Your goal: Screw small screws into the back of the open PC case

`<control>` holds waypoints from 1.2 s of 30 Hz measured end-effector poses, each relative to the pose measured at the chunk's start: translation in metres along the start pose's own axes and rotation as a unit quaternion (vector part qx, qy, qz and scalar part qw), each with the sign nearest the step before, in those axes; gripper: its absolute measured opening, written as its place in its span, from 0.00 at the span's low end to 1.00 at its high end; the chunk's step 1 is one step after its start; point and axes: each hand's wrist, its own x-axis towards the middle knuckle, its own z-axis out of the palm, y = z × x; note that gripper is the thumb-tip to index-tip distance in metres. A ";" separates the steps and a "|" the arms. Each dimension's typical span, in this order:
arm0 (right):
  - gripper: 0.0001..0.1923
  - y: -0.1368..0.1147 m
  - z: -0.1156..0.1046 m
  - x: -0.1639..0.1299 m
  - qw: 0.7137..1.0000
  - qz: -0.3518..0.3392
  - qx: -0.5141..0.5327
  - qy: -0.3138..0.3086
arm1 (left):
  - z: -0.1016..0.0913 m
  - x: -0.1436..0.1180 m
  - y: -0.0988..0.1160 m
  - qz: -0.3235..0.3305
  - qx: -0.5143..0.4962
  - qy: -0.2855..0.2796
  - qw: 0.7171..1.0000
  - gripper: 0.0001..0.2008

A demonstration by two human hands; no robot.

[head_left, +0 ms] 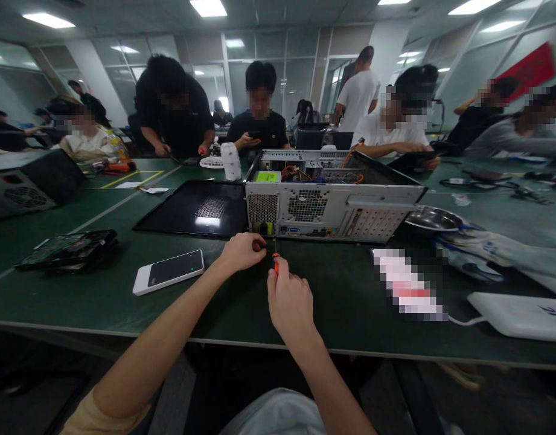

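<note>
While the right hand (289,299) closes around an orange-handled screwdriver (276,261), its tip points up toward the computer case (323,202) just beyond. Beside the tip, the left hand (241,251) pinches something too small to make out. Left of both lies a white phone (169,271).

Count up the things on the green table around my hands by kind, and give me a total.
Open computer cases: 1
Black side panels: 1
Screwdrivers in my right hand: 1
White phones: 1
Metal bowls: 1
Circuit boards: 1
Total: 6
My left hand is by the case's rear.
</note>
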 end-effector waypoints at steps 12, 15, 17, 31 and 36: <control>0.21 0.001 0.001 0.000 1.000 0.001 0.004 0.005 | 0.003 0.002 -0.003 0.011 -0.005 -0.005 1.000 0.12; 0.20 0.002 0.000 0.000 0.999 0.015 0.034 0.015 | 0.004 0.002 -0.004 0.012 -0.008 -0.003 1.000 0.10; 0.20 0.003 0.000 0.000 0.998 0.018 0.048 0.021 | 0.004 0.002 -0.003 0.013 -0.008 -0.001 1.000 0.09; 0.20 0.004 -0.003 -0.004 0.993 0.058 0.095 0.030 | 0.009 0.006 -0.009 -0.004 -0.014 0.041 0.999 0.09; 0.19 0.005 -0.004 -0.003 0.992 0.065 0.109 0.025 | 0.007 0.005 -0.010 -0.032 -0.034 0.055 0.997 0.10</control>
